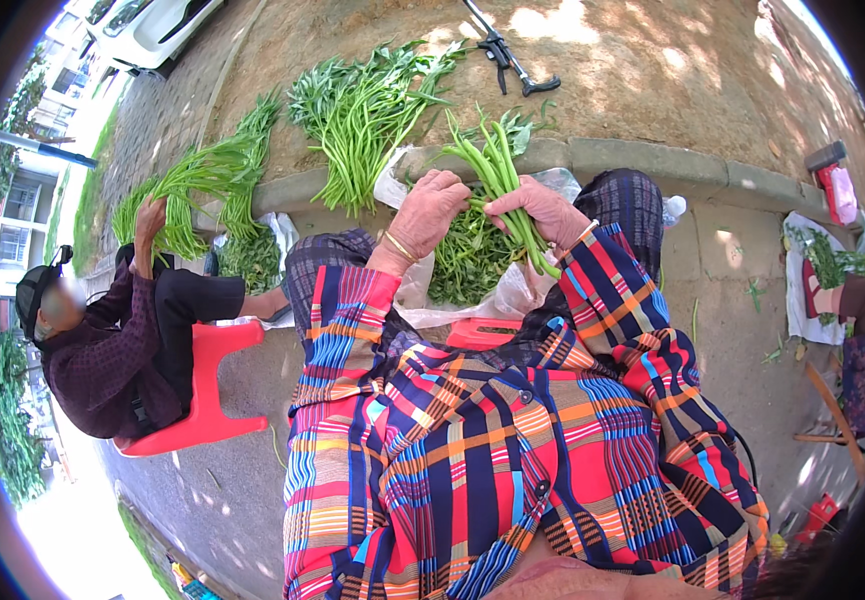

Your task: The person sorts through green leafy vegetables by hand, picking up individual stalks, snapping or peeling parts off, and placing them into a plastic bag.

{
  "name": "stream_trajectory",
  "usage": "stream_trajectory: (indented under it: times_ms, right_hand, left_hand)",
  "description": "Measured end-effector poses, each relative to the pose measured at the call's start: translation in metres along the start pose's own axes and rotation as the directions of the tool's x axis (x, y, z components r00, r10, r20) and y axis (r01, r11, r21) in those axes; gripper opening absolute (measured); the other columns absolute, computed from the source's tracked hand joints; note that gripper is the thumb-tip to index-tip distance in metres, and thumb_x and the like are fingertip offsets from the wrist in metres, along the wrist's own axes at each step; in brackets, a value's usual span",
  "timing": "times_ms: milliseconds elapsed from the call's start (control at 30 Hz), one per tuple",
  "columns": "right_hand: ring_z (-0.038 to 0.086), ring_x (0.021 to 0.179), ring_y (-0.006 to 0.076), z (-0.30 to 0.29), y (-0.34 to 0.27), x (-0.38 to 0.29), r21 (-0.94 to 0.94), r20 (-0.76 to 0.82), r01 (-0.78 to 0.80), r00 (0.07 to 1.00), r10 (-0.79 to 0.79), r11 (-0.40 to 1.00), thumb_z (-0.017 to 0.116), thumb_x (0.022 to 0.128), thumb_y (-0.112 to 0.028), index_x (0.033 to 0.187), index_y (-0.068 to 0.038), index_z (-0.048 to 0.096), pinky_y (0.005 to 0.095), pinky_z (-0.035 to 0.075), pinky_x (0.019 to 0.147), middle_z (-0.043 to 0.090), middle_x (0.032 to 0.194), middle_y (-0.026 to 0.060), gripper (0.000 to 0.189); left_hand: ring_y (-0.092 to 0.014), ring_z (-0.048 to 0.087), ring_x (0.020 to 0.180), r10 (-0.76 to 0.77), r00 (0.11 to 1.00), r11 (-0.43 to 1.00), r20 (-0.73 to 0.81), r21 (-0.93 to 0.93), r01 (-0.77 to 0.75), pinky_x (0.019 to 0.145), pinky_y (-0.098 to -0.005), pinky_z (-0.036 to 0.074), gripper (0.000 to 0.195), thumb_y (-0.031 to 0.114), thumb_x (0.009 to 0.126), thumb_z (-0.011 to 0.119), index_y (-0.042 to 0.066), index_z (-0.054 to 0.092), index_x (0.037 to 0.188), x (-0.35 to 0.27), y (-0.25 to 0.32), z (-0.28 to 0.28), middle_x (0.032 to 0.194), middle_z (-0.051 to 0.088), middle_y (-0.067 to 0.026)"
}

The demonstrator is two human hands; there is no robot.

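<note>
My right hand (541, 214) is closed around a bunch of long green vegetable stems (506, 169), which slants up and left over my lap. Beside it, my left hand (432, 214) has its fingertips pinched at the side of that bunch, on what looks like a small green piece. Beneath both hands, between my knees, a whitish plastic bag (421, 316) holds picked green leaves (470, 266). A large pile of leafy green stems (361, 142) lies beyond my left hand, across the stone curb.
A black walking stick (504, 56) lies on the bare soil past the curb (646, 159). At left, a person (121, 337) on a red plastic stool (211, 405) holds greens. At far right, another person's leg is beside a sheet (815, 300) with greens. A red stool (477, 332) shows beneath me.
</note>
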State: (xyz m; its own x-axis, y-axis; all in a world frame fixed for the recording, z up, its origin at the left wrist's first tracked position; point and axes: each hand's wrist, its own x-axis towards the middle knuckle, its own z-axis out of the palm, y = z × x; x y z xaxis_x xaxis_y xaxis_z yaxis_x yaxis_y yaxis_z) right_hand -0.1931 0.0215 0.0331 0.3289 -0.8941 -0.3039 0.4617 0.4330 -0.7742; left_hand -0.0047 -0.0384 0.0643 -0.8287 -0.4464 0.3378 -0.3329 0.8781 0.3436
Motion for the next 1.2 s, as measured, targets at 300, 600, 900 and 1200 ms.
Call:
stream_trajectory:
  times_ms: [300, 600, 900, 1200]
  right_hand:
    - [0.053, 0.047, 0.0119, 0.000, 0.000, -0.001, -0.019, 0.020, -0.042, 0.999, 0.042, 0.999, 0.064, 0.071, -0.005, 0.079, 0.000, 0.057, 0.0224, 0.040, 0.041, 0.056, 0.061, 0.0056, 0.012]
    - [0.052, 0.044, 0.0122, 0.008, -0.005, -0.006, 0.053, 0.044, -0.033, 0.999, 0.030, 0.998, 0.062, 0.072, -0.005, 0.079, 0.000, 0.055, 0.0212, 0.041, 0.037, 0.055, 0.059, 0.0070, 0.012]
    - [0.050, 0.042, 0.0121, 0.005, -0.004, -0.001, -0.043, -0.035, 0.064, 0.997, -0.065, 0.997, 0.064, 0.071, -0.006, 0.077, -0.001, 0.055, 0.0223, 0.038, 0.038, 0.054, 0.057, 0.0058, 0.011]
    - [0.052, 0.047, 0.0116, 0.000, -0.002, -0.005, -0.021, -0.031, 0.003, 0.999, -0.004, 1.000, 0.065, 0.068, -0.003, 0.076, 0.000, 0.058, 0.0230, 0.040, 0.041, 0.055, 0.061, 0.0038, 0.012]
  left_hand:
    - [-0.024, 0.054, 0.073, -0.109, 0.993, 0.970, 0.039, -0.216, 0.115, 0.066, -0.0299, 0.043, 0.013, 0.000, 0.070, 0.059, 0.002, 0.056, 0.082, -0.002, -0.001, 0.000, 0.076, 0.053, -0.0090]
    - [-0.008, 0.049, 0.067, -0.409, 0.899, 0.614, 0.155, -0.682, 0.397, 0.062, -0.0206, 0.040, 0.003, 0.001, 0.076, 0.055, 0.001, 0.055, 0.080, -0.007, -0.003, 0.010, 0.069, 0.051, 0.0010]
    - [-0.005, 0.044, 0.056, -0.629, 0.775, 0.436, 0.056, -0.800, 0.412, 0.052, -0.0193, 0.036, 0.004, 0.003, 0.077, 0.052, 0.002, 0.053, 0.074, -0.001, 0.001, 0.036, 0.061, 0.050, 0.0015]
    - [-0.022, 0.055, 0.071, -0.195, 0.980, 0.934, -0.048, -0.314, 0.171, 0.064, -0.0288, 0.043, 0.009, 0.000, 0.071, 0.059, 0.003, 0.057, 0.079, -0.001, 0.002, 0.012, 0.073, 0.053, -0.0084]
